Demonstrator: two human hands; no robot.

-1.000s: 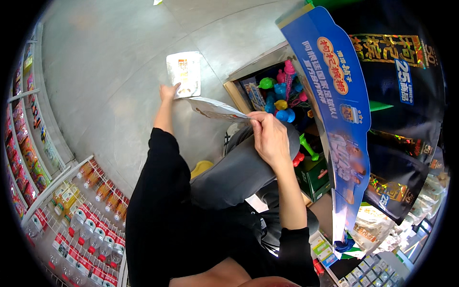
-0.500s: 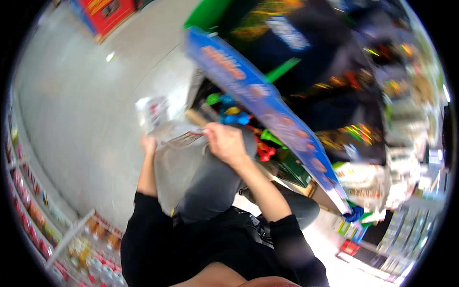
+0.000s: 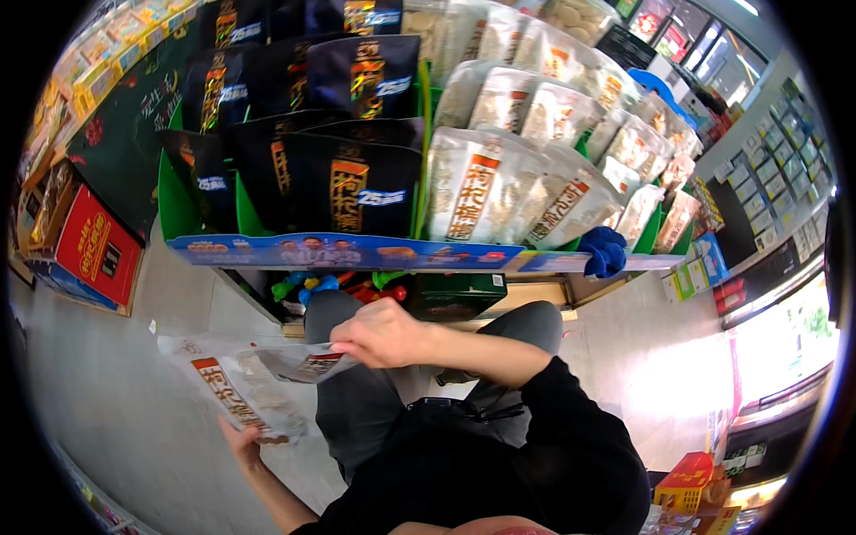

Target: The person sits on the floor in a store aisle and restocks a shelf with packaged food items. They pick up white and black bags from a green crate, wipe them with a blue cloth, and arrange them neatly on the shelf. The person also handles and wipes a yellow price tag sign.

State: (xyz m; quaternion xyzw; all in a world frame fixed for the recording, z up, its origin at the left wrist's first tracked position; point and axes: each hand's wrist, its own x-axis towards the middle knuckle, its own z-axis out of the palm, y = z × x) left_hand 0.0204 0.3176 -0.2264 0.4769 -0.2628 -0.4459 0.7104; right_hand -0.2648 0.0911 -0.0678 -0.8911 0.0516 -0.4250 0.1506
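Note:
I crouch before a snack display. Low on the left, my left hand [image 3: 248,439] grips the bottom of a white pouch [image 3: 230,383] with orange-brown lettering and pale contents showing. My right hand [image 3: 374,334], above my knee, pinches the end of a second pale pouch [image 3: 308,361], which overlaps the first one at its left. In front of my knees, the blue front board [image 3: 374,254] of the display runs below rows of black pouches [image 3: 343,192] and white pouches [image 3: 464,183] in green dividers. A blue cloth-like bundle [image 3: 603,251] hangs over the board's right part.
Under the display are colourful toys [image 3: 303,287] and a dark green box [image 3: 455,294]. A red box stand [image 3: 102,250] is at the left, grey floor [image 3: 125,374] around me. A card rack [image 3: 767,178] and a bright doorway [image 3: 798,330] are at the right.
My view has swung right and up to face the display's rows of pouches. Both pouches moved with my hands; the left one is lifted nearer, lower in the picture.

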